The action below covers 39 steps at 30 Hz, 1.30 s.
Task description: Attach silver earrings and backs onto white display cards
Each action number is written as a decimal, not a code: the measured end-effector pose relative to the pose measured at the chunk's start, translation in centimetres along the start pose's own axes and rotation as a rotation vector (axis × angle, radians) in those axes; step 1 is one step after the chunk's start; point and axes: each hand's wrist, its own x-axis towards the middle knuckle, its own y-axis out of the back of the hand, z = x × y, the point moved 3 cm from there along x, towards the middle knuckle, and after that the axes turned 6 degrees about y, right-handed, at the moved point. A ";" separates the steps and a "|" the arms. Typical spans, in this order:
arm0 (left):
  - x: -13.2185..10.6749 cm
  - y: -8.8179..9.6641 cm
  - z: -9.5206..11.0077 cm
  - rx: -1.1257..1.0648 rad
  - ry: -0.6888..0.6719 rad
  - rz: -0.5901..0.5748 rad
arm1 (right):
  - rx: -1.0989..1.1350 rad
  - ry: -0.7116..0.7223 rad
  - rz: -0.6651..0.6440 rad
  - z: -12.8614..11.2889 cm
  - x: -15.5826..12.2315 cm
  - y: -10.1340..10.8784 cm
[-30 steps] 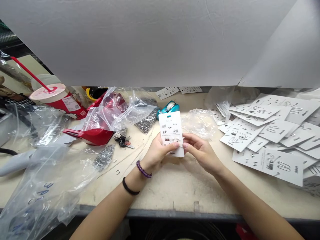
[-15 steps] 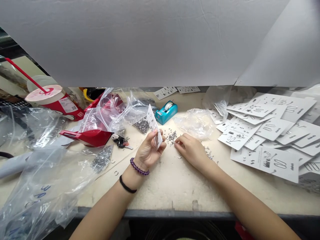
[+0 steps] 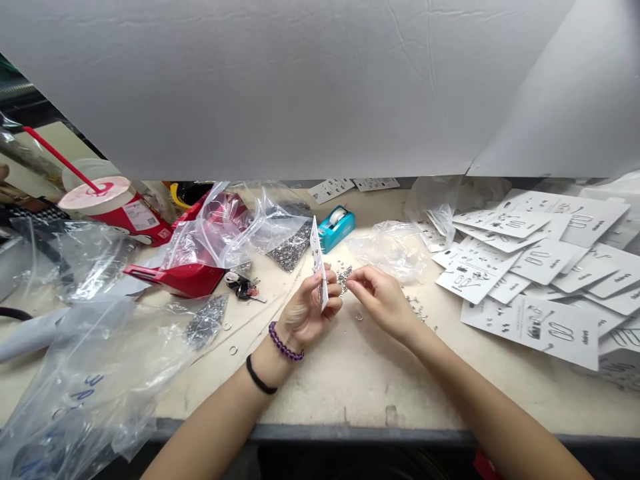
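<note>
- Right in the middle of the action, the left hand has a white display card standing upright, edge-on to the camera, just above the counter; its fingers curl around the lower end, gripping it firmly.
- Over to the right hand, reaching in beside the card, with thumb and forefinger pressed together in a tight pinch right next to the pile; whatever is between them is too small to tell, and the other fingers fan loosely behind.
- Both wrists are angled inward, forearms coming up from the counter's near edge, a purple beaded bracelet and a black band on the left arm.
- Small silver pieces sit heaped between the hands, with more scattered to the right.
- Look at those bags: a clear zip bag packed with silver pieces lies just past the card, and a second silver-filled bag sits further left.
- A big clear plastic bag sprawls at lower left, and a crumpled clear bag sits beyond the right hand.
- Also on the counter: a teal tape dispenser, a keyring, a red scoop, a drink cup with a red straw, and printed cards fanned out on the right.
</note>
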 end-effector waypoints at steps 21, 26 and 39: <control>0.9 0.7 -2.4 0.055 -0.042 0.097 | 0.759 -0.106 0.254 -0.6 -1.2 -1.6; 1.0 1.0 -2.7 -0.024 -0.049 0.102 | 0.798 -0.129 0.323 -0.7 -1.2 -2.1; 1.0 0.8 -3.0 0.121 -0.081 0.085 | 0.685 -0.056 0.274 -0.3 -1.2 -1.6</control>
